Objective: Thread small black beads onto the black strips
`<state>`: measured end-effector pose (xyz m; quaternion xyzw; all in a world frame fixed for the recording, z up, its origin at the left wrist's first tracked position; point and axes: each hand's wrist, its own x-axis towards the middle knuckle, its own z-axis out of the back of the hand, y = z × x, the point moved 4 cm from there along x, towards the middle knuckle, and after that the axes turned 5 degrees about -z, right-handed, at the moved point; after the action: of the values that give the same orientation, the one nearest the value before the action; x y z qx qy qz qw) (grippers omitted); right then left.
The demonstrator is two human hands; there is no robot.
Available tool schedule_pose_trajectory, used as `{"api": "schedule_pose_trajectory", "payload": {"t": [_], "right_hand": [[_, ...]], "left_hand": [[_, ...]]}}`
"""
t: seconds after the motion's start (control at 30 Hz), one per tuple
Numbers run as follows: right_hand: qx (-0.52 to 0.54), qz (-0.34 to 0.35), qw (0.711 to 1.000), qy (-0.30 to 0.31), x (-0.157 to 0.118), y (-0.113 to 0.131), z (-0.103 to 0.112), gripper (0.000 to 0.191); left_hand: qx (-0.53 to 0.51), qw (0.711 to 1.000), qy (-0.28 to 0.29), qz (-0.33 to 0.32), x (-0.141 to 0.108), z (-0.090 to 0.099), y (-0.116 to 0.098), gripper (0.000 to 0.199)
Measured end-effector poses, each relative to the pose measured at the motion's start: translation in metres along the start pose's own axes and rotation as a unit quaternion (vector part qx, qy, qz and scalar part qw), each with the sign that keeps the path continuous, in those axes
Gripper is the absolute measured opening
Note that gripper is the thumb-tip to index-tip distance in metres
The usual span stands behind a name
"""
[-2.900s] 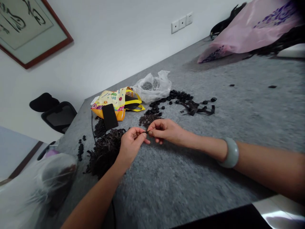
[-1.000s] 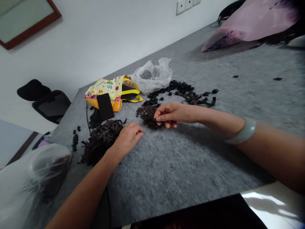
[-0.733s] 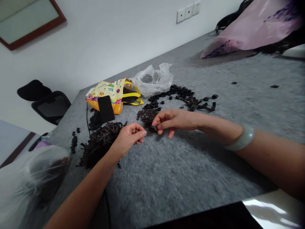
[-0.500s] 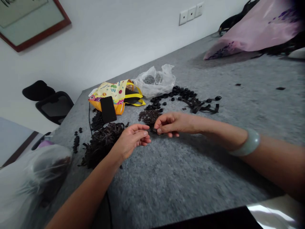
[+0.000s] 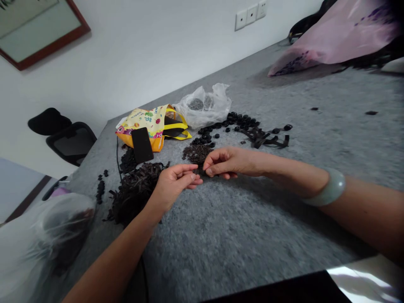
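Note:
My left hand and my right hand meet over the grey table, fingertips almost touching. Between them is a small dark piece, too small to make out well. Thumb and fingers of each hand are pinched at it. A pale green bangle circles my right wrist. Just behind the fingertips lies a pile of small brown-black bits. Beside my left hand is a large heap of dark strips. Black round pieces and a bunch of black strips lie beyond my right hand.
A colourful bag with a black phone leaning on it is at the back left. A white plastic bag stands near the wall. At the right back lies a pink bag. A chair is beyond the table.
My fingertips have come closer together around the small dark piece. My left fingers are more closed than before. The view has shifted slightly.

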<state>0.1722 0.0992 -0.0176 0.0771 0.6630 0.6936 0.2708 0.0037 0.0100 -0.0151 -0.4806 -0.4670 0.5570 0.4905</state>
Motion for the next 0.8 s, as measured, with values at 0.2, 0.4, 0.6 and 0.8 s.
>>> {"api": "schedule_pose_trajectory", "payload": {"t": [0.2, 0.4, 0.6, 0.8], "right_hand": [[0.018, -0.014, 1.0, 0.009, 0.0001, 0.0007, 0.0002, 0.022], [0.023, -0.017, 0.999, 0.022, -0.0007, -0.0007, -0.0018, 0.022], [0.017, -0.009, 1.0, 0.021, -0.002, 0.0014, -0.0024, 0.019], [0.016, 0.014, 1.0, 0.021, -0.003, 0.0039, -0.0008, 0.022]], "left_hand": [[0.047, 0.998, -0.021, -0.033, -0.0018, -0.0008, -0.0028, 0.027], [0.122, 0.986, -0.049, -0.101, -0.0053, -0.0005, -0.0073, 0.021], [-0.01, 0.999, -0.011, -0.041, -0.0017, -0.0026, -0.0027, 0.016], [0.011, 0.996, -0.018, -0.082, 0.0011, -0.0011, -0.0053, 0.016]]}}
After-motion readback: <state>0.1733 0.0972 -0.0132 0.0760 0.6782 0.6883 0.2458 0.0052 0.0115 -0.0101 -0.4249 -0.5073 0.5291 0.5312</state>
